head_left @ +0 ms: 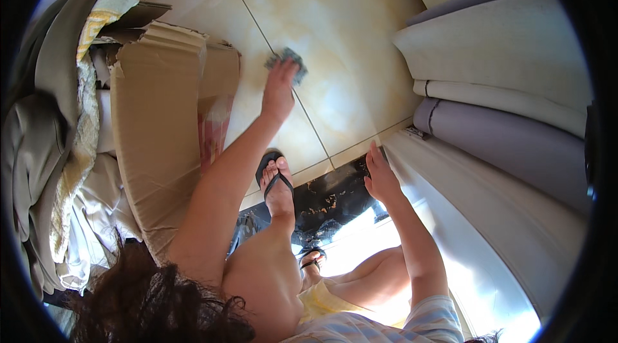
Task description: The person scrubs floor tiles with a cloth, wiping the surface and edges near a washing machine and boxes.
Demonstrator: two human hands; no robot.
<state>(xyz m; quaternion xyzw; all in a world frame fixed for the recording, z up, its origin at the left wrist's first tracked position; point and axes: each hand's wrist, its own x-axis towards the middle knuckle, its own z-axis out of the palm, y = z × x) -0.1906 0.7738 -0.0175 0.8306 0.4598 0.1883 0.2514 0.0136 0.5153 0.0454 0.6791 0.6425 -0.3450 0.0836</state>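
Note:
My left hand (281, 94) reaches forward over the tiled floor (333, 29), its fingers on a crumpled grey-green cloth (300, 67) that lies against a tile joint. The hand is slightly blurred, and the palm side is hidden. My right hand (381, 174) holds nothing; its fingers are extended and a little apart, over the end of a black marbled threshold (333, 196), close to the white door frame (415, 150). Whether its fingertips touch anything, I cannot tell.
A large cardboard box (159, 126) stands at the left, with grey fabric (36, 159) beyond it. White and grey-purple rolls (497, 138) lie at the right. My foot in a black flip-flop (275, 176) is at the threshold's edge; the other is further back, in bright light.

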